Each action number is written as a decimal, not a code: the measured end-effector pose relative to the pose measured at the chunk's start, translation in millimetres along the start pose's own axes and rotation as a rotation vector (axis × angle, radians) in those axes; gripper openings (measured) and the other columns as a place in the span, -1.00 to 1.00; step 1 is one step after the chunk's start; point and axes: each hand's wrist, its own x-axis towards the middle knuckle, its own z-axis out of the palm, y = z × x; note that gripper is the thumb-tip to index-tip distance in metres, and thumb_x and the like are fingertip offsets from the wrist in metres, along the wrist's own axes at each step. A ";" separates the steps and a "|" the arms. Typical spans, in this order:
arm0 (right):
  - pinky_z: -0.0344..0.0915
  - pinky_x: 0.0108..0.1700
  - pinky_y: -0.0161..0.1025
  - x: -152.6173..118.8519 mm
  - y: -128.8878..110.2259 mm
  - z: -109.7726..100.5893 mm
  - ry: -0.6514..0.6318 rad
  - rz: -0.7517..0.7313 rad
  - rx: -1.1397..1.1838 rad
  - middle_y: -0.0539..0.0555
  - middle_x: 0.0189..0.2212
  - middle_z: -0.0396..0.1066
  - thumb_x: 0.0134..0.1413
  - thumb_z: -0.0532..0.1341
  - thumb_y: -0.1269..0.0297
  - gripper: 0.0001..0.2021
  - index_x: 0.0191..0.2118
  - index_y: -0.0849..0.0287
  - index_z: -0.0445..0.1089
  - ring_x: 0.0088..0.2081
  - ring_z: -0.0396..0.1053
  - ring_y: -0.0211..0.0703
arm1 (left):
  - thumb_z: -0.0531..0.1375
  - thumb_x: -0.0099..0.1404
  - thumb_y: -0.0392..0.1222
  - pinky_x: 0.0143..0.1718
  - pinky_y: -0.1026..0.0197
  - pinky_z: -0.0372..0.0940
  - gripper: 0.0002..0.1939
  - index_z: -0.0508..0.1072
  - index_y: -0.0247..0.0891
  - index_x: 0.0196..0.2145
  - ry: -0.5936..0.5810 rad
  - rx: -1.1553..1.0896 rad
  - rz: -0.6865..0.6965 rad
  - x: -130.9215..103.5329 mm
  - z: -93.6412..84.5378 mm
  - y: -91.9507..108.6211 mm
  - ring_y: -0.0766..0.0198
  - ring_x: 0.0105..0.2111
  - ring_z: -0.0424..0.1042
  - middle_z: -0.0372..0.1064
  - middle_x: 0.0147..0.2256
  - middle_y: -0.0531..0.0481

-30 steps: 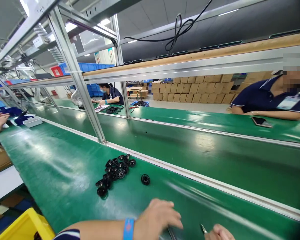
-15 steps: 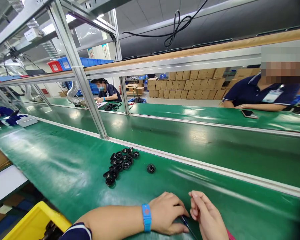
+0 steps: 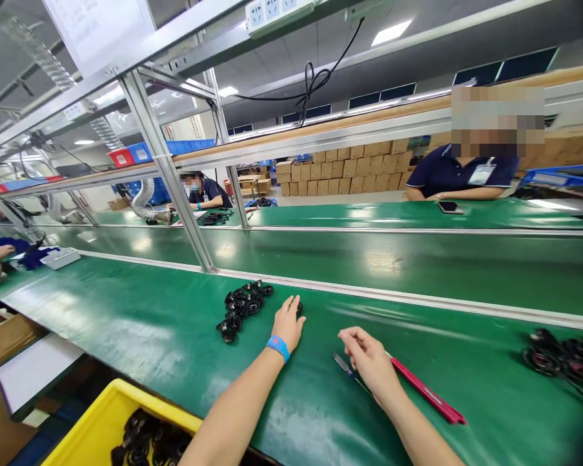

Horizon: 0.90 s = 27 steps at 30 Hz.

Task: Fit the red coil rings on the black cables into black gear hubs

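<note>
My left hand (image 3: 288, 325), with a blue wristband, reaches over a single black round part (image 3: 299, 310) and covers most of it. Its fingers are stretched forward and slightly apart. Just to its left lies a pile of black round parts (image 3: 243, 303) on the green table (image 3: 175, 336). My right hand (image 3: 366, 357) is closed, thumb against fingers, above the table; whatever is between its fingertips is too small to make out. Beneath and beside it lie a dark slim tool (image 3: 344, 366) and a red-handled tool (image 3: 430, 393).
A yellow bin (image 3: 94, 414) with black parts stands at the lower left. More black parts (image 3: 558, 359) lie at the far right. A metal post (image 3: 175, 188) rises behind the pile. People sit across the bench, and another person's hand shows at the left edge.
My left hand has left the dark tool and moved forward and left to the single part. My right hand has shifted slightly left and up. The view has turned, showing the red tool and right-hand pile.
</note>
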 end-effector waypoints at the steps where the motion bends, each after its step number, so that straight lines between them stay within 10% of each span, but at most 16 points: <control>1: 0.35 -0.41 -0.31 -2.3 -3.2 -1.1 -0.043 -0.031 -0.091 -0.04 -0.39 0.36 0.35 0.14 0.01 -0.66 -0.14 0.24 0.37 -0.47 0.31 -0.34 | 0.20 0.40 -0.13 0.16 -0.19 0.26 -0.55 0.32 -0.26 0.19 -0.015 -0.022 0.001 1.0 -2.8 1.7 -0.03 0.15 0.33 0.28 0.18 -0.25; 12: 0.38 -0.12 -0.11 -12.0 -0.9 -14.6 -0.328 -0.091 -0.727 0.07 -0.16 0.40 0.26 0.24 0.14 -0.76 -0.07 0.18 0.39 -0.21 0.38 -0.17 | 0.52 -0.07 0.03 -0.14 0.13 0.34 -0.40 0.43 -0.21 -0.14 -0.031 -0.247 0.147 -119.8 -100.5 76.1 0.14 -0.19 0.41 0.41 -0.21 -0.07; 27: 0.20 -0.38 -0.22 -11.6 1.1 -18.2 -0.314 -0.094 -0.646 0.05 -0.34 0.43 0.21 0.10 0.04 -0.76 -0.25 0.06 0.40 -0.38 0.39 -0.14 | 0.55 -0.13 0.02 -0.36 0.25 0.32 -0.26 0.25 -0.11 -0.10 0.103 -0.536 0.268 -145.4 -91.4 78.1 0.31 -0.35 0.36 0.25 -0.29 0.07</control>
